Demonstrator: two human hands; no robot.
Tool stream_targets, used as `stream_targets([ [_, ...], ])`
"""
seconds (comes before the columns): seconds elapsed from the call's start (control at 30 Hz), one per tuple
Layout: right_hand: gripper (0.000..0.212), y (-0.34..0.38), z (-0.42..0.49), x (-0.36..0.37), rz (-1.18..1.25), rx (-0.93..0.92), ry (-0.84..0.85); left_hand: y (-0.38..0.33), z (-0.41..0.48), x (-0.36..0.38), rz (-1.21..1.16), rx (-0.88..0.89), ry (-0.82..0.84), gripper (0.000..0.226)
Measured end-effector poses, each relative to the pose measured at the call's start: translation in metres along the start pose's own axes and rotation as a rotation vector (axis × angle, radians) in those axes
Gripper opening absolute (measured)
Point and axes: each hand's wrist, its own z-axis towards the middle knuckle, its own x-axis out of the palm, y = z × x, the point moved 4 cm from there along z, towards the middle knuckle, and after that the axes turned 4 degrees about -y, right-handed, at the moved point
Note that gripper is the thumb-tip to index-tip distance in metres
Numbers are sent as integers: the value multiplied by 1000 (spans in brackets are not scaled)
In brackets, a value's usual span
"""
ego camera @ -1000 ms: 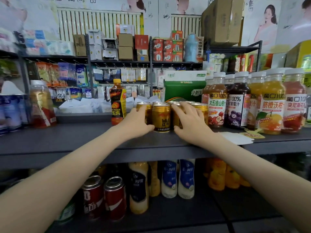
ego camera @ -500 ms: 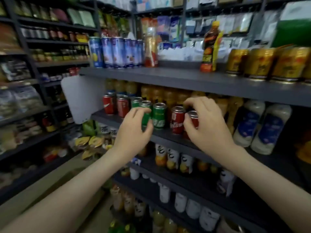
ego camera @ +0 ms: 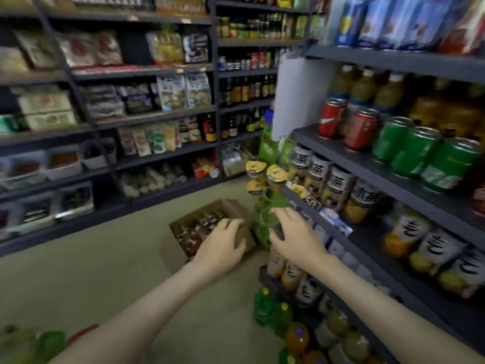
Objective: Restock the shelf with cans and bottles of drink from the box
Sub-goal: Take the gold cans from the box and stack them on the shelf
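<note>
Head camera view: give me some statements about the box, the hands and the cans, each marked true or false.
1. The cardboard box stands open on the floor, with drinks inside. True.
2. The left hand holds a can. False: it holds nothing, fingers relaxed, near the box.
3. The red cans and green cans share one shelf. True.
4. The right hand touches the green cans. False: it hangs empty, well below them.

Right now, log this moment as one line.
phase: reaching toward box | left hand: open, empty, over box | right hand: open, empty, near shelf front | box: on floor, holds drinks
</note>
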Motion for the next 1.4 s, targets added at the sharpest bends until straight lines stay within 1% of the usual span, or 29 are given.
stream_targets([
  [0.2, 46, 44, 111, 99, 22, 13, 142, 136, 46, -37, 40, -152, 5, 49],
  [0.37, 47, 61, 181, 158, 44, 67, 196, 219, 99, -64, 38, -261, 36, 47],
  [0.47, 48, 54, 215, 183, 65, 117, 218, 259, 132, -67, 54, -302, 73, 48],
  [0.67, 49, 11, 280, 238, 64, 230, 296, 333, 196, -53, 49, -372, 146, 47],
  [0.83, 54, -24, 353, 314, 93, 282, 410, 411, 260, -25, 70, -459, 234, 48],
  [0.9, 55, -34, 389, 351, 125, 303, 457, 448, 289, -11, 72, -523, 256, 48],
  [1.0, 57, -47, 445, 413, 160, 322, 569, 501, 334, 7, 49, -626, 250, 48],
  [1.1, 58, -58, 498, 480, 169, 312, 642, 557, 379, 32, 27, -658, 246, 47],
  [1.17, 58, -69, 526, 535, 146, 303, 695, 600, 402, 56, 19, -696, 235, 46],
  [1.27, 59, -82, 550, 629, 150, 346, 760, 671, 422, 110, -35, -770, 201, 48],
  [1.4, 54, -97, 565, 773, 199, 342, 750, 764, 441, 203, -66, -801, 196, 51],
])
